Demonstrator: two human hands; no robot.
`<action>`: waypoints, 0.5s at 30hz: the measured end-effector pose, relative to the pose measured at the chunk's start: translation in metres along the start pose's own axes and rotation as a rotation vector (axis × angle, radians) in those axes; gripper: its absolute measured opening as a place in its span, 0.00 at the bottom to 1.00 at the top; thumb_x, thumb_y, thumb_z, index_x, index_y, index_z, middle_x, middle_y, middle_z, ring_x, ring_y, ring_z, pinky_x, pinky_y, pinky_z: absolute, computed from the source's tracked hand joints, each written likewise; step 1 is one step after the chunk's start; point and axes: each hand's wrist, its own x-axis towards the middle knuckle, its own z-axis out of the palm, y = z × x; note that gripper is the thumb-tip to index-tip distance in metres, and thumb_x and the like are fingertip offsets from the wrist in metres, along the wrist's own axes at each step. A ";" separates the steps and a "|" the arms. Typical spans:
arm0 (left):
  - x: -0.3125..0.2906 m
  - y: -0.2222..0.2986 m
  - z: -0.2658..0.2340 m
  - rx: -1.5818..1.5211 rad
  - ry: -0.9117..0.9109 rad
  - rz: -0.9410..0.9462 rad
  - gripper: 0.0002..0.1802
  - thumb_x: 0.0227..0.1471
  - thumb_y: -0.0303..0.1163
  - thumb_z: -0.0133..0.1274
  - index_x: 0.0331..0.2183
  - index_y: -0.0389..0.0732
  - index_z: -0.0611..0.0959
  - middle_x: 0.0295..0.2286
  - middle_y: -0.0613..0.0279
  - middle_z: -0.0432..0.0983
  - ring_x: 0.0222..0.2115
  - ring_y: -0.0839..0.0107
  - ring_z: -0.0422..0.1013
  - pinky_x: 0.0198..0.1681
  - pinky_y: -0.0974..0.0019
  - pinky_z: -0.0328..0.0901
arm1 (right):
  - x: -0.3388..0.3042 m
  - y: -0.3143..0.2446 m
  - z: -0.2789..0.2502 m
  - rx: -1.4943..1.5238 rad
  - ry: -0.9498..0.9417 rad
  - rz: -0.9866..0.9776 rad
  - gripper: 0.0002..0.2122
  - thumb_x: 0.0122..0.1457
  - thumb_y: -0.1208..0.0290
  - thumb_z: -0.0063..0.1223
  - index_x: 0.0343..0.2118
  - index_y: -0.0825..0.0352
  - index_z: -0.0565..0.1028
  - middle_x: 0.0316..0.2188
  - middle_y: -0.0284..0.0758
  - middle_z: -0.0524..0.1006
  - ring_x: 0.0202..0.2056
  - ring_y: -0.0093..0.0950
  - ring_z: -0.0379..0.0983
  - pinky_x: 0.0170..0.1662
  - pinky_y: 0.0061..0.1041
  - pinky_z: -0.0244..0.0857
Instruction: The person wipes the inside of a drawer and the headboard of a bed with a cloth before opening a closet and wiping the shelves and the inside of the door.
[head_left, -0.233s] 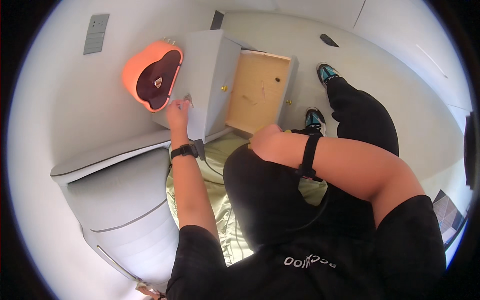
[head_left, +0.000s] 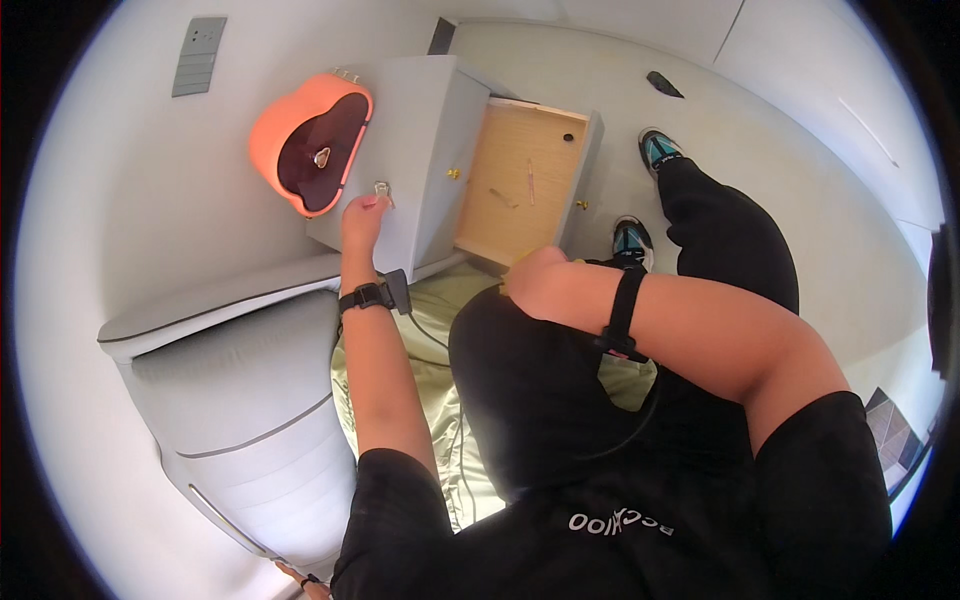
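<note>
On the grey cabinet's top, my left hand [head_left: 361, 222] has its thumb and fingers drawn together at a small silvery metal piece [head_left: 382, 188]; its exact kind is too small to make out. Beside it, against the wall, stands an orange cloud-shaped box [head_left: 290, 130] with a dark see-through front and a small knob. My right hand [head_left: 536, 272] is closed near my knee, by the drawer's near corner. A bit of something yellow [head_left: 508, 272] shows at its edge, and its fingers are mostly hidden.
The cabinet's wooden drawer [head_left: 515, 190] is pulled out, with a few small thin items and a dark round one inside. A grey padded headboard [head_left: 235, 390] and green bedding [head_left: 425, 300] lie at the left. A black object [head_left: 664, 84] is on the floor.
The view has shifted slightly. My left fingers have moved a little at the silvery piece, which now shows more fully. My right hand has stayed in place.
</note>
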 end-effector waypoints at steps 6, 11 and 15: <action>-0.006 -0.002 -0.009 -0.166 -0.048 -0.103 0.20 0.55 0.40 0.64 0.40 0.32 0.83 0.28 0.65 0.79 0.30 0.74 0.75 0.34 0.68 0.70 | -0.006 -0.004 -0.011 0.037 -0.028 -0.011 0.12 0.55 0.72 0.63 0.42 0.59 0.87 0.44 0.31 0.85 0.45 0.36 0.82 0.35 0.44 0.76; -0.031 0.020 0.004 0.238 0.271 0.081 0.30 0.56 0.45 0.63 0.48 0.28 0.79 0.35 0.51 0.81 0.37 0.59 0.79 0.42 0.56 0.72 | -0.007 0.000 -0.006 0.075 -0.017 0.016 0.12 0.55 0.70 0.63 0.43 0.59 0.87 0.43 0.31 0.85 0.45 0.37 0.82 0.35 0.45 0.76; -0.077 0.073 -0.021 0.011 0.214 0.297 0.25 0.65 0.44 0.55 0.52 0.33 0.78 0.44 0.45 0.80 0.43 0.56 0.78 0.49 0.56 0.72 | 0.014 0.009 0.018 0.076 -0.001 -0.026 0.11 0.56 0.70 0.62 0.42 0.60 0.87 0.43 0.33 0.85 0.46 0.37 0.82 0.38 0.43 0.76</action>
